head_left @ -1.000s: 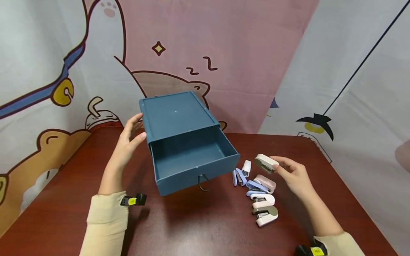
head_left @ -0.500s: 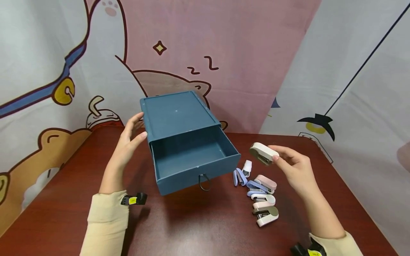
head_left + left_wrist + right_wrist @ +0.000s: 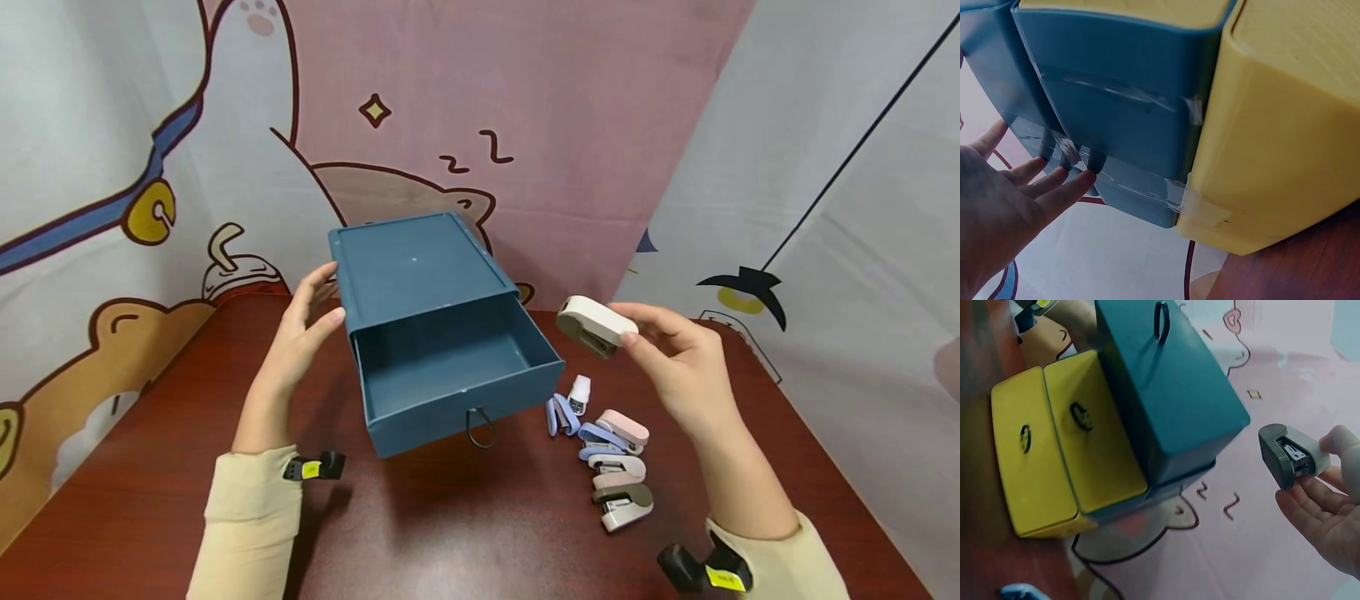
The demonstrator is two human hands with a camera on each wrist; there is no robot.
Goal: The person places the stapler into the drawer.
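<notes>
1. Head view: the right hand [image 3: 678,367] holds a white-and-olive stapler [image 3: 596,325] by one end, above the bench [image 3: 450,533] at 3 o'clock from the pulled-out blue drawer [image 3: 450,417]. The left hand [image 3: 296,350] is at 9 o'clock, its grip wide against the blue casing [image 3: 420,267]. Loose staplers [image 3: 600,439] lie at 4 o'clock from the drawer. Good carrying here probably means keeping the stapler higher than the drawer's rim.

2. Left wrist view: the left fingers are spread, their tips touching the blue side and holding nothing. The yellow casing [image 3: 1285,144] stands at 3 o'clock, with strips of clear tape [image 3: 1141,94] across the walls. Light, even pressure should brace the stack without skewing it.

3. Right wrist view: the right grip is narrow, pinching the stapler at 3 o'clock, apart from the blue drawer. Yellow drawers [image 3: 1072,456] sit at 9 o'clock. A firm pinch should stop the stapler twisting.
</notes>
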